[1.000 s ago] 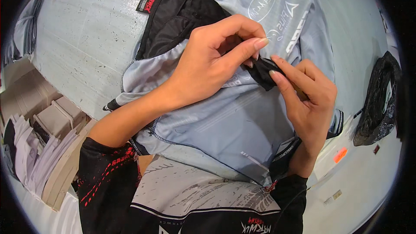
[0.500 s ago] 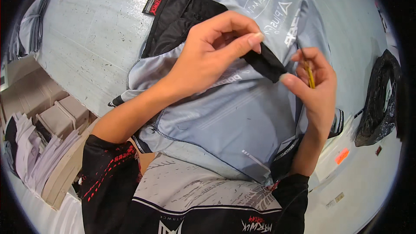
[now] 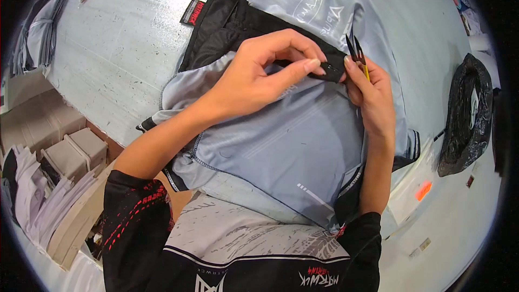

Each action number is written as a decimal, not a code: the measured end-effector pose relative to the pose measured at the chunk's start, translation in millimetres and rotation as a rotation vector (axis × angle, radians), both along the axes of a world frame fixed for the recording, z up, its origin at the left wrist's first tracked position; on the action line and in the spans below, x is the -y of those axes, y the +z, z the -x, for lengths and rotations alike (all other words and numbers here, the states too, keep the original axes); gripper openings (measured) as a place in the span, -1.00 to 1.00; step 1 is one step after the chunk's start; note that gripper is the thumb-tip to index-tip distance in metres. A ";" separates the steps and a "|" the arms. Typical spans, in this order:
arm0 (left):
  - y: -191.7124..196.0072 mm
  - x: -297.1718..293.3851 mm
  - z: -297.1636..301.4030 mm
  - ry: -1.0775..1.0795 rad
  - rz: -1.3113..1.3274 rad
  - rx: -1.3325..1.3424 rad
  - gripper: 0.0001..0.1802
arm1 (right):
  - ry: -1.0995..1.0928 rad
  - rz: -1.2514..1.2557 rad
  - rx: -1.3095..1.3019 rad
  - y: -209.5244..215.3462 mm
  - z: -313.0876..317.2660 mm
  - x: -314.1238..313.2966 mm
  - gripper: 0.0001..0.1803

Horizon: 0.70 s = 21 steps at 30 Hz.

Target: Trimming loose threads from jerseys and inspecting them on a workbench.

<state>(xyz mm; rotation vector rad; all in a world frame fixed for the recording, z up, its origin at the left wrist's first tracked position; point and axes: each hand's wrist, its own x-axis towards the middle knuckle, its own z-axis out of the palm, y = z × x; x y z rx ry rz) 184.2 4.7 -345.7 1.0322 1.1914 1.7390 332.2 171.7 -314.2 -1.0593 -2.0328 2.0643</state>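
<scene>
A grey and black jersey (image 3: 292,135) lies spread before me, apparently inside out, with seams and reversed print showing. My left hand (image 3: 262,73) is closed in a pinch on a black fabric band (image 3: 334,68) of the jersey, near its middle. At the band's right end, my right hand (image 3: 373,94) grips its edge between thumb and fingers. That same hand holds small thread snips (image 3: 358,55) with yellow handles; their dark blades point up and away, slightly apart. A small black and red label (image 3: 192,12) sticks out from the jersey's black collar part.
The light table (image 3: 119,59) carries a bundle of dark and grey cloth (image 3: 40,40) at far left. Below it stand beige bins (image 3: 75,151) and folded pale cloth (image 3: 46,194). At right are a black plastic bag (image 3: 465,119) and an orange sticker (image 3: 423,190).
My right hand has moved up and left, turning the band so its other face shows. The snips' blades now stand up beside the band. My left hand has barely moved.
</scene>
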 end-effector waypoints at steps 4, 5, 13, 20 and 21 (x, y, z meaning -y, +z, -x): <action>9.6 0.8 3.9 -0.014 -0.091 -0.438 -0.93 | -0.024 -0.003 -0.011 -1.0 0.1 2.8 -0.73; 9.4 0.6 -3.4 0.025 -0.088 -0.419 -0.90 | -0.007 -0.025 -0.016 -1.6 0.9 4.1 -0.73; 7.5 0.4 -6.7 -0.032 -0.139 -0.677 -0.85 | 0.013 -0.085 -0.029 -2.1 0.2 1.2 -0.72; 12.1 6.1 21.3 -0.024 0.028 -0.406 -0.94 | 0.034 -0.073 -0.025 -6.1 3.9 1.2 -0.71; 13.5 7.1 23.2 0.098 0.006 -0.264 -0.95 | 0.026 -0.071 -0.034 -7.5 3.2 2.3 -0.71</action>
